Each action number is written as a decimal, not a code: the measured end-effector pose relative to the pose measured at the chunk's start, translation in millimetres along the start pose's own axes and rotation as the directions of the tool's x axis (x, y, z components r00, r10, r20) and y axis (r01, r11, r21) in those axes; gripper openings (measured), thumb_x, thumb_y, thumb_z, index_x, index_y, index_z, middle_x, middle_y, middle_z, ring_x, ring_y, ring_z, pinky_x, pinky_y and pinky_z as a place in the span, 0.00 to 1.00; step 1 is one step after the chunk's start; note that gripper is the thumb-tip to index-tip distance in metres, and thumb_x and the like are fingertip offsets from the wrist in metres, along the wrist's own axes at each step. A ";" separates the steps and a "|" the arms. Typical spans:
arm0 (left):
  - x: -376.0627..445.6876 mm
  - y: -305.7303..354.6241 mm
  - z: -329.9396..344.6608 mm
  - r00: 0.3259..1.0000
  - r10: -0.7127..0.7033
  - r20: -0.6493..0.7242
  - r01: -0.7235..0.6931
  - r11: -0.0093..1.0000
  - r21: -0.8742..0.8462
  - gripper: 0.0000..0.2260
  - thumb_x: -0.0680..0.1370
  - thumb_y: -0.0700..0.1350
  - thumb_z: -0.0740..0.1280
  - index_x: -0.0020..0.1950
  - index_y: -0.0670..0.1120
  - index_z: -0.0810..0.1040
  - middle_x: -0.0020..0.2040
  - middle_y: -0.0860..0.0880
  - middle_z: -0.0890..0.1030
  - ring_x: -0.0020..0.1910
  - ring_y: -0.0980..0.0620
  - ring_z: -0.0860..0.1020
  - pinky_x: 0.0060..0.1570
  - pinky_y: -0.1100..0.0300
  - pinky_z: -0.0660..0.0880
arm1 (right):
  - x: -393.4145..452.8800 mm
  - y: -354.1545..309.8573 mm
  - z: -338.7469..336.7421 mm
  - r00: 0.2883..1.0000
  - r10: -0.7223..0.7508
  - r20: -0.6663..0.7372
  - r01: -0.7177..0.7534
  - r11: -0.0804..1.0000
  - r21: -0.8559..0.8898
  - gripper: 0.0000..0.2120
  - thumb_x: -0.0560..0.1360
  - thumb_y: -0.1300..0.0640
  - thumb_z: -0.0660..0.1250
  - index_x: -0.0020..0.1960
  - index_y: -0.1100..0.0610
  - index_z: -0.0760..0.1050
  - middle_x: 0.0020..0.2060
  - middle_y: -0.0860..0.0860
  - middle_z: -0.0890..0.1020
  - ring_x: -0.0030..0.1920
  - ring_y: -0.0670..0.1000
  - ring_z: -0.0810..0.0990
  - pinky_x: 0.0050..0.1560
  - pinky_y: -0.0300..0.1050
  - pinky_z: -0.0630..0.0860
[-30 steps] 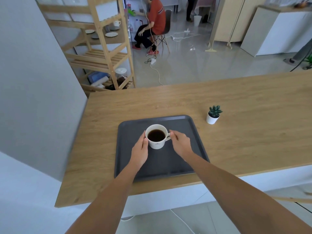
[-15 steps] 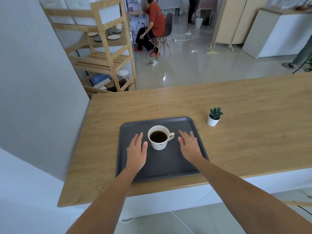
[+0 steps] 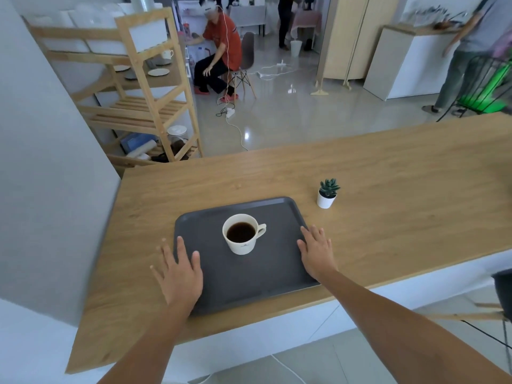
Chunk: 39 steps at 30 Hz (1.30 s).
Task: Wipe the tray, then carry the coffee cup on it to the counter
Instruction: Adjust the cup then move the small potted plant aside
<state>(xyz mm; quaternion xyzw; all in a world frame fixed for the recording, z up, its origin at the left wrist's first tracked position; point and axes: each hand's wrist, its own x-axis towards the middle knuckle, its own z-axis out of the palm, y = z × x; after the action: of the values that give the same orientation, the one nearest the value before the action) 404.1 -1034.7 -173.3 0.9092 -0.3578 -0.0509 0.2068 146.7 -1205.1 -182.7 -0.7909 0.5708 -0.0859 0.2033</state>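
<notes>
A dark grey tray lies on the wooden counter, close to its near edge. A white cup full of black coffee stands upright on the tray's left-centre, handle pointing right. My left hand hovers flat over the tray's left edge with fingers spread and nothing in it. My right hand is spread over the tray's right edge, likewise holding nothing. Both hands are apart from the cup.
A small succulent in a white pot stands on the counter right of the tray. A grey wall borders the counter's left end. Beyond are a wooden shelf, a seated person and a standing person.
Both hands let go of the cup and moved outward from it to the tray's left and right edges. The cup stays where it was on the tray.
</notes>
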 end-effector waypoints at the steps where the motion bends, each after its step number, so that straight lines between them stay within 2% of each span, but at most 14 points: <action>1: 9.5 13.1 -7.2 0.996 0.031 -0.088 -0.037 0.997 -0.067 0.25 0.81 0.52 0.53 0.76 0.46 0.56 0.78 0.39 0.53 0.77 0.40 0.50 0.72 0.36 0.49 | 2.9 1.3 -7.7 0.999 0.015 -0.040 -0.012 0.997 0.073 0.22 0.81 0.52 0.50 0.74 0.55 0.59 0.74 0.58 0.61 0.74 0.61 0.57 0.73 0.57 0.57; 4: 40.6 76.4 -25.0 0.944 0.198 -0.263 -0.262 0.936 -0.236 0.20 0.81 0.44 0.57 0.72 0.41 0.64 0.74 0.38 0.62 0.74 0.39 0.59 0.71 0.41 0.57 | 16.8 8.7 -39.3 0.975 0.172 -0.143 -0.114 0.933 0.343 0.19 0.80 0.59 0.52 0.71 0.58 0.64 0.65 0.60 0.73 0.63 0.64 0.72 0.61 0.54 0.68; 6: 49.7 129.9 -24.3 0.936 0.269 -0.226 -0.343 0.841 -0.418 0.18 0.80 0.41 0.56 0.70 0.40 0.67 0.71 0.41 0.67 0.70 0.44 0.66 0.70 0.50 0.63 | 32.6 19.9 -59.9 0.946 0.287 -0.153 -0.201 0.885 0.420 0.19 0.80 0.59 0.51 0.70 0.58 0.66 0.59 0.62 0.78 0.60 0.65 0.74 0.59 0.54 0.70; 8: 51.4 181.3 -12.5 0.934 0.339 -0.113 -0.339 0.743 -0.577 0.17 0.80 0.39 0.55 0.68 0.42 0.69 0.68 0.44 0.70 0.67 0.48 0.69 0.67 0.58 0.65 | 50.0 33.3 -77.1 0.922 0.361 -0.140 -0.262 0.847 0.462 0.19 0.80 0.58 0.51 0.69 0.58 0.67 0.59 0.62 0.78 0.61 0.64 0.74 0.60 0.54 0.70; 11: 50.3 247.7 16.5 0.920 0.331 0.208 -0.101 0.716 -0.691 0.18 0.82 0.41 0.53 0.71 0.44 0.67 0.71 0.45 0.68 0.70 0.49 0.67 0.67 0.62 0.61 | 74.4 53.0 -91.5 0.922 0.382 -0.066 -0.287 0.786 0.547 0.18 0.80 0.57 0.52 0.69 0.55 0.69 0.61 0.59 0.77 0.62 0.62 0.74 0.62 0.53 0.72; 13: 51.4 280.6 40.0 0.852 0.246 0.463 0.163 0.715 -0.680 0.20 0.83 0.47 0.51 0.74 0.45 0.62 0.76 0.47 0.63 0.74 0.48 0.62 0.71 0.56 0.58 | 94.5 70.3 -91.7 0.936 0.350 0.024 -0.291 0.737 0.611 0.18 0.80 0.55 0.53 0.68 0.53 0.69 0.62 0.57 0.76 0.62 0.59 0.75 0.64 0.54 0.72; 15: 55.4 301.7 65.2 0.758 0.159 0.633 0.370 0.694 -0.618 0.23 0.82 0.52 0.51 0.76 0.46 0.57 0.77 0.48 0.58 0.75 0.48 0.59 0.74 0.52 0.57 | 114.6 86.1 -85.0 0.946 0.301 0.121 -0.299 0.665 0.685 0.19 0.80 0.56 0.54 0.69 0.53 0.69 0.65 0.57 0.74 0.63 0.57 0.74 0.67 0.53 0.71; 18: 63.9 320.0 99.0 0.657 0.135 0.741 0.560 0.570 -0.601 0.24 0.81 0.54 0.54 0.75 0.47 0.60 0.76 0.48 0.61 0.73 0.48 0.63 0.72 0.51 0.62 | 127.9 86.3 -87.6 0.938 0.254 0.236 -0.339 0.531 0.776 0.18 0.82 0.61 0.52 0.70 0.59 0.67 0.62 0.59 0.76 0.62 0.56 0.75 0.64 0.52 0.71; 21: 71.4 332.4 109.7 0.628 0.161 0.761 0.626 0.476 -0.618 0.21 0.80 0.52 0.55 0.70 0.47 0.69 0.72 0.49 0.69 0.69 0.51 0.68 0.63 0.55 0.66 | 139.7 80.7 -89.5 0.940 0.169 0.297 -0.341 0.484 0.806 0.17 0.82 0.63 0.50 0.70 0.60 0.66 0.61 0.56 0.75 0.58 0.53 0.76 0.57 0.44 0.74; 25: 97.2 329.9 93.3 0.677 0.167 0.716 0.617 0.401 -0.677 0.20 0.79 0.52 0.55 0.68 0.47 0.71 0.69 0.49 0.73 0.67 0.52 0.71 0.59 0.57 0.68 | 169.2 57.7 -98.5 0.952 0.121 0.282 -0.305 0.468 0.829 0.17 0.82 0.64 0.49 0.69 0.63 0.67 0.65 0.60 0.74 0.58 0.55 0.76 0.52 0.40 0.75; 30: 152.0 295.0 32.1 0.784 0.126 0.607 0.547 0.323 -0.773 0.18 0.79 0.52 0.55 0.65 0.47 0.73 0.64 0.50 0.76 0.64 0.52 0.73 0.58 0.56 0.67 | 206.8 -27.8 -107.8 0.960 -0.031 0.277 -0.230 0.476 0.849 0.18 0.82 0.65 0.50 0.69 0.64 0.66 0.59 0.59 0.75 0.57 0.56 0.76 0.56 0.44 0.74; 34: 200.0 229.1 -23.9 0.862 0.068 0.502 0.464 0.292 -0.836 0.12 0.80 0.49 0.54 0.55 0.48 0.74 0.54 0.49 0.77 0.50 0.53 0.74 0.46 0.60 0.68 | 231.6 -127.2 -82.3 0.935 -0.172 0.309 -0.184 0.509 0.841 0.18 0.81 0.65 0.50 0.69 0.62 0.67 0.60 0.59 0.76 0.57 0.56 0.77 0.55 0.43 0.75; 37: 238.2 163.2 -52.3 0.889 -0.022 0.457 0.445 0.272 -0.853 0.12 0.80 0.48 0.53 0.54 0.47 0.75 0.52 0.49 0.77 0.43 0.56 0.74 0.43 0.61 0.68 | 239.7 -207.3 -51.8 0.897 -0.248 0.367 -0.190 0.533 0.824 0.18 0.80 0.67 0.51 0.66 0.61 0.72 0.51 0.55 0.80 0.55 0.54 0.77 0.55 0.42 0.75; 39: 261.1 117.7 -68.0 0.899 -0.102 0.426 0.437 0.247 -0.865 0.12 0.80 0.48 0.54 0.54 0.46 0.75 0.51 0.48 0.77 0.41 0.56 0.74 0.40 0.61 0.68 | 239.0 -261.2 -30.2 0.860 -0.297 0.415 -0.201 0.551 0.810 0.18 0.79 0.69 0.51 0.57 0.58 0.77 0.44 0.53 0.79 0.53 0.54 0.74 0.51 0.38 0.73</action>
<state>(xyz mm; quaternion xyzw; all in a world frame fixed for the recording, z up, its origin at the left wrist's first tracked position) 539.2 -1264.5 -48.5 0.6393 -0.1197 -0.4156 0.6358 441.9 -1366.6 -68.8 -0.6075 0.3629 -0.1396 0.6926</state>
